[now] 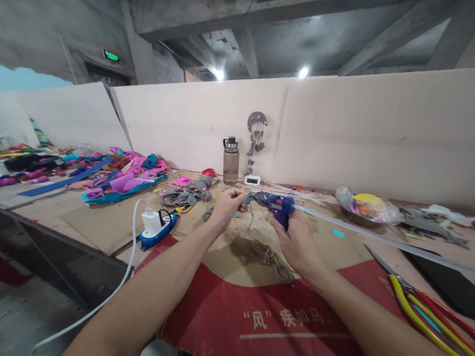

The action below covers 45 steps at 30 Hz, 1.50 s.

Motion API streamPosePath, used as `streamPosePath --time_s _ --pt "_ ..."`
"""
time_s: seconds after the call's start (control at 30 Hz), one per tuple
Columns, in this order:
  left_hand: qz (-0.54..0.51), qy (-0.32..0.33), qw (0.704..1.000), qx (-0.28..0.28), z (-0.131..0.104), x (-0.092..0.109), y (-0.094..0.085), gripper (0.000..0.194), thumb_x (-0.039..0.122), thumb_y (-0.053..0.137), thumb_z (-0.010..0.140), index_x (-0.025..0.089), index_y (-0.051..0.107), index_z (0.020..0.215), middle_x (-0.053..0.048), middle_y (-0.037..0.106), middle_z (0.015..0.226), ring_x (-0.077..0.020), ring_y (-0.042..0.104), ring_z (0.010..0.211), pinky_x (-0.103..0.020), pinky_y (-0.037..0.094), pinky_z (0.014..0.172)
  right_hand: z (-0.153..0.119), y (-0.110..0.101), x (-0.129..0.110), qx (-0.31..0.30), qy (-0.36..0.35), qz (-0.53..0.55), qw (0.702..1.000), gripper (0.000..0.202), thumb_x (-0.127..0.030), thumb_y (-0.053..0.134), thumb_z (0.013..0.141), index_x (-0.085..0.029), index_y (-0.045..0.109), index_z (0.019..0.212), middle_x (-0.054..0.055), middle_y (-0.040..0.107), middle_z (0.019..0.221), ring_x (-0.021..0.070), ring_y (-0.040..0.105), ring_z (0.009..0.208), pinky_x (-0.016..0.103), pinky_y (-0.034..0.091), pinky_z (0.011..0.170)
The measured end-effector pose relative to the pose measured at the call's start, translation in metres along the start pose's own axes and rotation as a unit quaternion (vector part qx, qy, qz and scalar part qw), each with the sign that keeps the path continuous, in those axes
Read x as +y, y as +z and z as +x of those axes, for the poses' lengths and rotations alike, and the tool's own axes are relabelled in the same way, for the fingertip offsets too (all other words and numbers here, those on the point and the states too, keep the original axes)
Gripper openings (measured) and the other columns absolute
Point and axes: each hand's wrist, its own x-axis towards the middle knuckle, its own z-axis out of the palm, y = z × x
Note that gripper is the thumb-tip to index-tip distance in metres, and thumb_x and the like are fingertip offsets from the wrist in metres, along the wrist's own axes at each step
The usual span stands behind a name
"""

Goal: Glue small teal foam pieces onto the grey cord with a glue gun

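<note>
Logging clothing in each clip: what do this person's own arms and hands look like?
The left hand and right hand are ungloved, with no watch or bracelet visible. The left forearm and right forearm are bare, with no sleeves in view.

A dark-lidded bottle [230,166] stands by the far edge of the worktop [40,206], a small white device [252,181] just beside it; along that edge's left stretch lies a pink-purple fabric heap [121,182], a blue strip [66,179] nearby; a metal bowl [353,215] sits farther right; yellow-handled scissors [403,309] lie rightward, toward the near edge.
</note>
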Motion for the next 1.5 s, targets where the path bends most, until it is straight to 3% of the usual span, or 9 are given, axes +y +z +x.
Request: streamPosePath --time_s 1.5 --pt "0.009 -0.024 0.999 -0.023 -0.0016 0.0013 0.0003 0.026 0.034 0.071 0.063 0.013 0.055 0.068 0.002 0.054 0.051 -0.0068 0.047 0.044 -0.020 0.038 0.045 -0.0032 0.0003 -0.0021 -0.008 -0.002 -0.014 1.000 0.029 -0.029 0.041 0.088 -0.013 0.052 0.110 0.013 0.066 0.090 0.0261 0.061 0.086 0.033 0.042 0.073"
